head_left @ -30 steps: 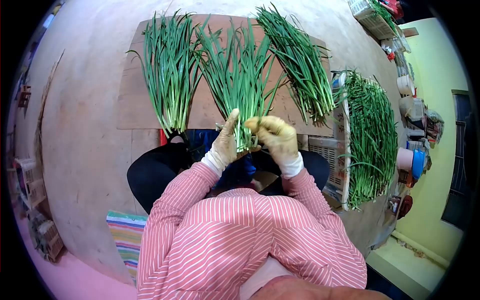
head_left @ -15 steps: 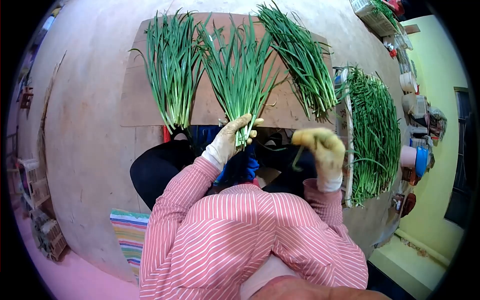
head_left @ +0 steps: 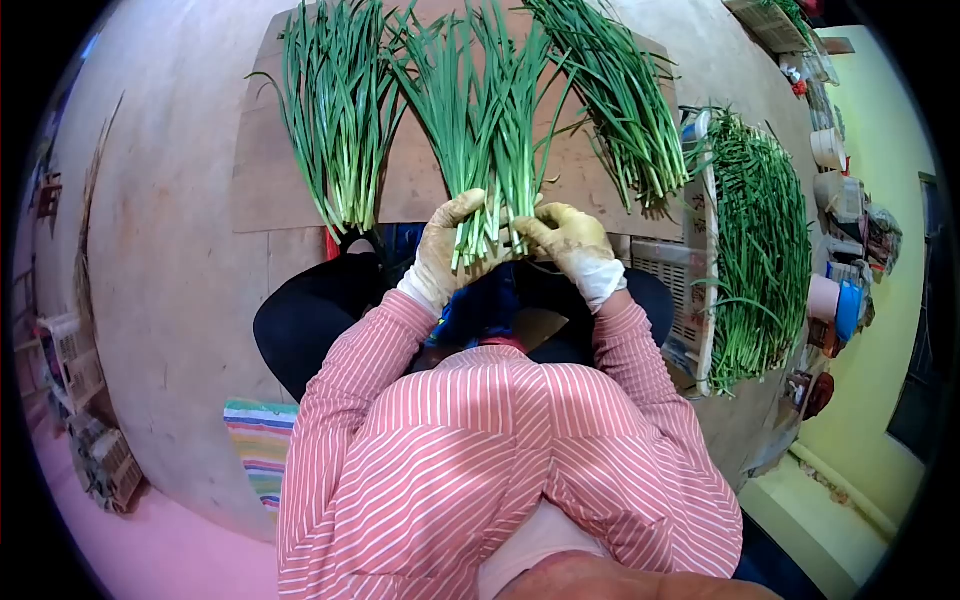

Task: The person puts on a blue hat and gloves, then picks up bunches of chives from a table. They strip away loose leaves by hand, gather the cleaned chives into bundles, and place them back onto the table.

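Observation:
Both hands wear pale, yellow-stained gloves. My left hand (head_left: 447,246) is wrapped round the white lower ends of the middle bunch of green stalks (head_left: 466,130), whose leaves spread away over a brown board (head_left: 270,190). From the right, my right hand (head_left: 572,238) pinches the stalk ends at that bunch's right side, thumb and fingers pressed together. The middle bunch is partly split into two portions. To its left lies another bunch (head_left: 350,130), and a third bunch (head_left: 625,110) lies slanted to its right.
A crate (head_left: 708,250) heaped with green stalks (head_left: 760,260) stands at the right. Beyond it are a pink container (head_left: 824,298), a blue one (head_left: 849,309) and other items by the yellow wall (head_left: 880,380). A striped mat (head_left: 262,445) lies at lower left.
My right hand has moved left and slightly up, from beside the bunch to its stalk ends, and now grips them. The middle bunch has spread into two portions. The view has shifted slightly.

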A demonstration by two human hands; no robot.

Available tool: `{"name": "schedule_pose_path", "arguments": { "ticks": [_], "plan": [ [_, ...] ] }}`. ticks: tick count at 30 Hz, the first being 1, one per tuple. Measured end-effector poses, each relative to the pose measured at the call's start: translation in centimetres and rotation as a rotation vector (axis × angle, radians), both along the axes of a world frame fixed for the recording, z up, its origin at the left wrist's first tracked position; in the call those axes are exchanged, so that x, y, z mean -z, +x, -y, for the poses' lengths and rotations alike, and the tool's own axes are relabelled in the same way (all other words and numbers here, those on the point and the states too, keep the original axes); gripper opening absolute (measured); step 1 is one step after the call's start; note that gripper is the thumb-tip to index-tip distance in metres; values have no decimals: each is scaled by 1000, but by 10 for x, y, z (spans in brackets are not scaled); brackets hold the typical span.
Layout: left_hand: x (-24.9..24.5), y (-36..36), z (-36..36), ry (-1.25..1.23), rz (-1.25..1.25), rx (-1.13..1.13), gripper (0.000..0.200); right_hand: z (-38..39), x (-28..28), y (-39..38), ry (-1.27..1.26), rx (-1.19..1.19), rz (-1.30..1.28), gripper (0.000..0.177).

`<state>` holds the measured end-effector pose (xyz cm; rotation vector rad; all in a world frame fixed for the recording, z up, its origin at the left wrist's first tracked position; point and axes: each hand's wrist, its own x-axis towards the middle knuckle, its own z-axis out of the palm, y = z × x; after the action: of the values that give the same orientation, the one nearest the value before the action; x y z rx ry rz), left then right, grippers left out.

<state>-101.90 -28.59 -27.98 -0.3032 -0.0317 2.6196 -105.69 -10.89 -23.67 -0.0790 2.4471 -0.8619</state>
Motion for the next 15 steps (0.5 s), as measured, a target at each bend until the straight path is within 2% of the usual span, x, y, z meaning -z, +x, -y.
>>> {"name": "schedule_pose_path", "arguments": {
  "ticks": [1, 3, 5, 7, 8, 9, 11, 12, 13, 15],
  "plan": [
    [-3, 0, 0, 22, -18, -6, 59, 2, -11, -1, 37, 23, -20, 54],
    [-4, -2, -1, 44, 1, 9, 60, -3, -8, 3, -70, 139, -117, 52],
    [2, -3, -1, 61, -42, 26, 59, -2, -21, 4, -17, 127, -163, 45],
    [1, -3, -1, 55, -106, 39, 59, 1, -25, 9, -34, 183, -518, 36],
    [3, -3, -1, 64, -81, 38, 58, 5, -31, 11, -156, 166, -532, 28],
    [5, -2, -1, 72, -56, 39, 57, 8, -34, 15, -157, 166, -529, 28],
    [15, -1, 0, 97, -5, 46, 56, 14, -37, 21, -287, -44, -493, 30],
    [18, -1, 1, 123, 43, 53, 55, 19, -37, 22, -303, -124, -539, 30],
    [19, -1, 1, 122, 43, 55, 55, 23, -34, 23, -298, -117, -425, 29],
    [19, -2, 1, 237, 35, 89, 55, 28, -32, 20, -230, -127, -469, 28]
  ]
}}
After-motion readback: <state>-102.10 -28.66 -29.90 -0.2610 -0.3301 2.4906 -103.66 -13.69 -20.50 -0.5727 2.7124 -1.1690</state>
